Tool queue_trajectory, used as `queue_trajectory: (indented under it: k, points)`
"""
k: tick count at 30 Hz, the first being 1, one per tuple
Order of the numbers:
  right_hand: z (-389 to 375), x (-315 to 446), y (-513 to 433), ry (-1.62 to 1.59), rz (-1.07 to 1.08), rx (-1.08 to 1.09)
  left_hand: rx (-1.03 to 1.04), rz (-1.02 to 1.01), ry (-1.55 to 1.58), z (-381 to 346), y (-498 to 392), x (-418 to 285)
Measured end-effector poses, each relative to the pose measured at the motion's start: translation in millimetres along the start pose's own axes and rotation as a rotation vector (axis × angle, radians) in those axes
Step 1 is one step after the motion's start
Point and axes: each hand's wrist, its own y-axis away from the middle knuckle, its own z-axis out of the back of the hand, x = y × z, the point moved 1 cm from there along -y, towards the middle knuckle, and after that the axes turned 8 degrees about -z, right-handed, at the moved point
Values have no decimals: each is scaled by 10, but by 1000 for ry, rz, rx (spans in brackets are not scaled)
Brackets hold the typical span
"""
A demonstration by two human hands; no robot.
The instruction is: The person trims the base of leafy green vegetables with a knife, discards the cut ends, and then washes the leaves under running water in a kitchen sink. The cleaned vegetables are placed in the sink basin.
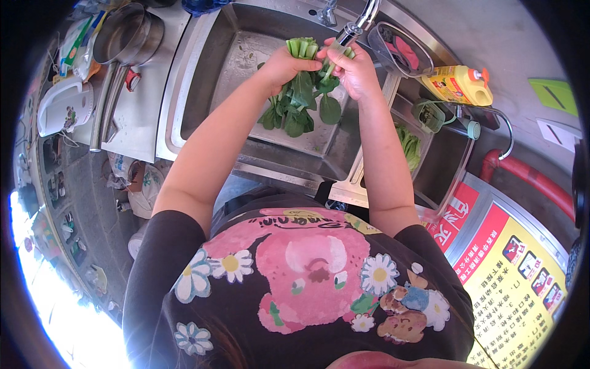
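Note:
My left hand (288, 68) grips a bunch of leafy greens (302, 90) by the pale cut stems, their leaves hanging down over the stainless steel sink (230, 87). Close beside it, under the chrome faucet (352, 30), my right hand (352, 67) holds a smaller piece of the same greens (329, 104) by its stalks. Water seems to run over that hand. Some leaves under the bunch may lie on the sink floor; which are held I cannot tell.
Steel pans (122, 37) with long handles and a white plastic jug (67, 108) stand on the left counter. On the right are a wire basket (401, 50), a yellow pump bottle (456, 85), a green strainer (428, 115) and a second basin (442, 161) with pale green leaves (410, 147).

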Motion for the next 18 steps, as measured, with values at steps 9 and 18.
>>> queue_trajectory:
  k: [9,18]
  points:
    - [-42,-30,27,13,73,-83,-9,-57,-39,-45,53,35]
    - [19,-100,-24,-122,185,-271,11,48,-67,-28,103,111]
